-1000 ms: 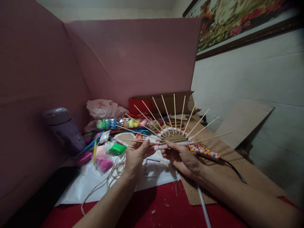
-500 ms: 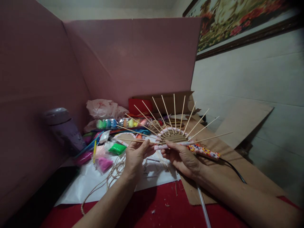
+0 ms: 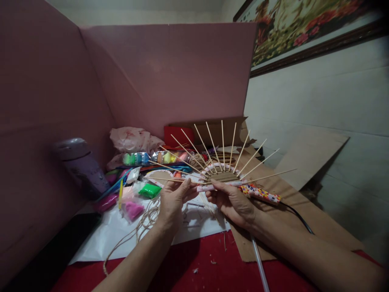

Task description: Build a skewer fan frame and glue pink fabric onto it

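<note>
Where the half-round cardboard piece (image 3: 225,177) sits, just below and right of the frame's centre, thin wooden sticks (image 3: 222,142) fan out from its curved edge. My left hand (image 3: 170,205) is closed in a pinch on the leftmost one near its inner end; my right hand (image 3: 237,205) clasps the straight lower edge, thumb on top. Beyond my grip, a flower-patterned handle (image 3: 263,194) shows right of centre, and coiled twine (image 3: 149,215) and a green packet (image 3: 150,190) lie left of centre.

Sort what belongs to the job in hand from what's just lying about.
Apparently in the job: cardboard half-disc; thin wooden sticks fanned from it.

Apparently lying about: lavender flask; rumpled plastic bag; green packet; pink packet.
</note>
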A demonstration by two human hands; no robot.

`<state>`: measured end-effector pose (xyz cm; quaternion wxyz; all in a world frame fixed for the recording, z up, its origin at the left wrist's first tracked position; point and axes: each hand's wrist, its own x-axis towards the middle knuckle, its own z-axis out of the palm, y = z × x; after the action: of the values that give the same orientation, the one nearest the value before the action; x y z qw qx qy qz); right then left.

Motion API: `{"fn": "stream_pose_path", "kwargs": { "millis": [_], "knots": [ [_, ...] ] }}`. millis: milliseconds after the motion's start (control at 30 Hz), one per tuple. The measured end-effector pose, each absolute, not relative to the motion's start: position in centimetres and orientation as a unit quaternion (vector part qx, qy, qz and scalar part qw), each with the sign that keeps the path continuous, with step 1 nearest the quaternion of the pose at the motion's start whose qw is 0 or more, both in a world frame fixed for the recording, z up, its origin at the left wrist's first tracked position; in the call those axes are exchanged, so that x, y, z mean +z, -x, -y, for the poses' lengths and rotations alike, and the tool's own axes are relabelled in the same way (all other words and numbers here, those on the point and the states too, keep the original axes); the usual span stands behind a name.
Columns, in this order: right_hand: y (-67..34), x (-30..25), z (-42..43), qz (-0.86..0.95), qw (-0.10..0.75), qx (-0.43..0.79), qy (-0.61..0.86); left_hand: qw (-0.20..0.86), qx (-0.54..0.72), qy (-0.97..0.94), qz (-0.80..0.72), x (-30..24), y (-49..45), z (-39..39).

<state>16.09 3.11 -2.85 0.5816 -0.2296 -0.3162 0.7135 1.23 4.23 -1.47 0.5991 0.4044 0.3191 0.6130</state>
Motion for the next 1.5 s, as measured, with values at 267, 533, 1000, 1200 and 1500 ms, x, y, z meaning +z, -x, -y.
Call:
{"fn": "stream_pose_path", "kwargs": {
  "millis": [267,533,1000,1200,1500],
  "knots": [
    [-16.13,-3.09,-3.25,0.314,0.576,0.716,0.239,0.599,0.614,-0.403,-0.318,-1.43,-1.32,-4.11],
    [-16.15,-3.63,-3.64,0.317,0.563,0.730,0.222,0.595,0.615,-0.408,-0.318,-1.41,-1.66,-3.81],
    [-15.99,-3.34,-3.54,0.308,0.574,0.717,0.250,0.601,0.614,-0.408,-0.308,-1.71,-1.86,-3.71],
    [-15.96,-3.56,-3.50,0.325,0.579,0.702,0.257,0.599,0.617,-0.400,-0.317,-1.64,-1.97,-3.74],
    [-15.69,-3.00,-3.10,0.339,0.580,0.691,0.268,0.598,0.614,-0.407,-0.316,-1.56,-1.90,-3.45]
  ]
}}
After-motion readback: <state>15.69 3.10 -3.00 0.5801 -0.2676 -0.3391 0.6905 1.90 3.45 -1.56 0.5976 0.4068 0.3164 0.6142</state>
